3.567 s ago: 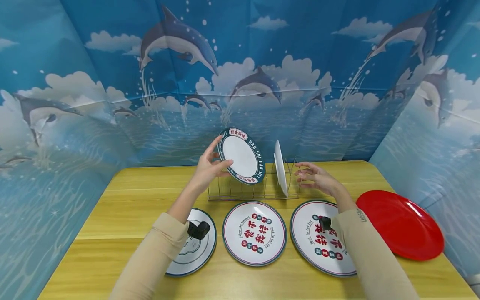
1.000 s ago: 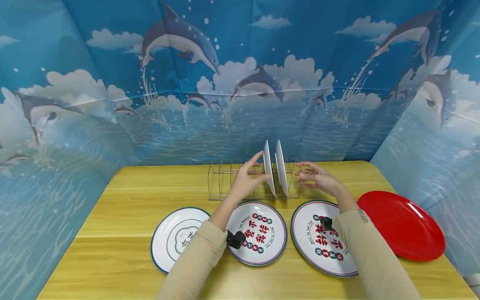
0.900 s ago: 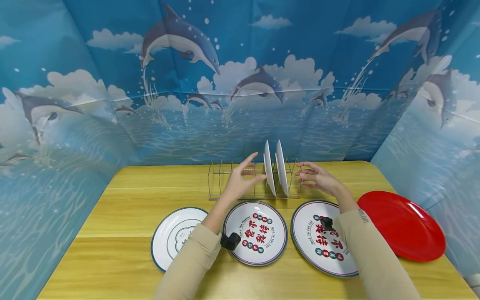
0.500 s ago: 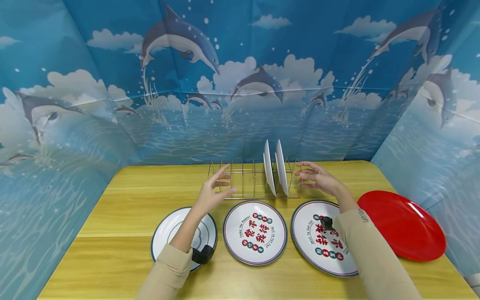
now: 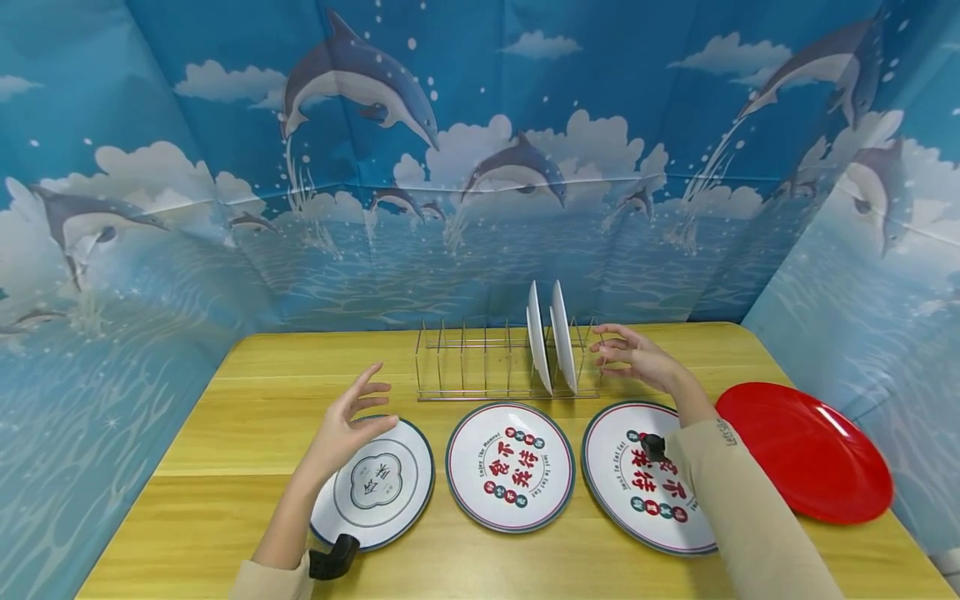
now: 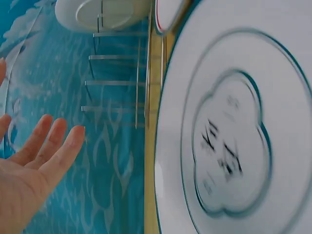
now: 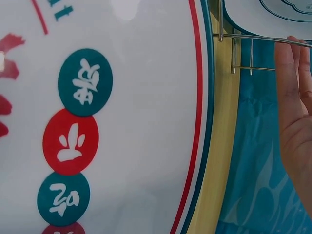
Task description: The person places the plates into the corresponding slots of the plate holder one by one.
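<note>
My left hand [image 5: 341, 433] is above the far edge of the left plate [image 5: 408, 508], thumb and fingers spread and holding nothing. That plate is white with a blue rim and a flower-shaped line drawing, clear in the left wrist view. Beside the right end of the wire plate rack [image 5: 461, 394] is my right hand [image 5: 637, 358], its fingers loosely bent. In the right wrist view its fingertips [image 7: 292, 44] meet the rack's wire. Two white plates stand on edge in the rack: the left one [image 5: 538, 342] and the right one [image 5: 562, 337], side by side.
A middle plate [image 5: 510, 467] and a right plate [image 5: 637, 500], both with red and green lettering, lie on the wooden table [image 5: 247, 433]. My right sleeve partly covers the right plate. A big red plate [image 5: 810, 450] lies at far right. A dolphin-print curtain [image 5: 337, 250] hangs behind.
The green-rimmed plate that my left hand held earlier now stands in the rack. My left hand has let go and moved left and nearer, over the left plate. My right hand has stayed put.
</note>
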A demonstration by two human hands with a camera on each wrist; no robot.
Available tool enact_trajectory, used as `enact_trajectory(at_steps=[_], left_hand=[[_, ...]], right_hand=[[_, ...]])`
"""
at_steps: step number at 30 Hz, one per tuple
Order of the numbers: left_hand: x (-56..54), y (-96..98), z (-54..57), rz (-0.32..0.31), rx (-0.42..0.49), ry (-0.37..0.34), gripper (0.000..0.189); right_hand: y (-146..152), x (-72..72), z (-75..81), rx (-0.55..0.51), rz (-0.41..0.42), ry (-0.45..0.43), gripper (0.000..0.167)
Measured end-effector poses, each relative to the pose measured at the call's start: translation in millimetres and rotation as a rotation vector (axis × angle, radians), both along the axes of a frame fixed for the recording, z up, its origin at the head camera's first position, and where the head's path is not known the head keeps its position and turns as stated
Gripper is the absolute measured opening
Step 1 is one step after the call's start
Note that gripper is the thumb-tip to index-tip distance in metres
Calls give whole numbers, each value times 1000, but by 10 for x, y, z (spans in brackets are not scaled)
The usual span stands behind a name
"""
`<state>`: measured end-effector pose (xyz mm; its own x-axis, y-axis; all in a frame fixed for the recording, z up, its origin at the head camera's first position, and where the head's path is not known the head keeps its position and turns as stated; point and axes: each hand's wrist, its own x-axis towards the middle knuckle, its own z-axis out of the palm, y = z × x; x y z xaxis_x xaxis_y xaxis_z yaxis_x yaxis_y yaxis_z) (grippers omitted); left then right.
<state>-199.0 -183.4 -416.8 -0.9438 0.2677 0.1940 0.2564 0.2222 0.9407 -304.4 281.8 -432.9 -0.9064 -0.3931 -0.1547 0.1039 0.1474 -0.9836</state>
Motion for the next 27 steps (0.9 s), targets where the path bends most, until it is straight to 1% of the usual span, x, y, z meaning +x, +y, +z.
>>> enact_trajectory(at_steps=[3, 5, 9, 12, 15, 19, 22, 24, 27], left_hand=[[95, -180, -46, 15, -15, 9, 74], [154, -295, -78, 30, -23, 3, 74], [255, -506, -142, 72, -42, 3, 74], [319, -642, -190, 102, -61, -14, 74], [376, -759, -241, 130, -101, -42, 76], [439, -883, -330, 143, -157, -65, 79], [484, -938, -396, 149, -195, -89, 80], [507, -959, -432, 155, -218, -119, 82], [530, -975, -473, 161, -226, -172, 83]], right_hand=[[-4, 6, 2, 0, -2, 0, 34], [-6, 9, 7, 1, -3, 0, 35], [-15, 11, 16, -1, -6, -6, 37], [-19, 12, 19, -4, -6, -8, 37], [-19, 16, 23, -7, -2, -5, 35], [-20, 17, 22, -4, -2, -2, 35], [-19, 19, 24, 4, -3, -3, 35], [-18, 22, 27, 8, -2, -4, 36], [-19, 24, 31, 12, -1, -5, 36]])
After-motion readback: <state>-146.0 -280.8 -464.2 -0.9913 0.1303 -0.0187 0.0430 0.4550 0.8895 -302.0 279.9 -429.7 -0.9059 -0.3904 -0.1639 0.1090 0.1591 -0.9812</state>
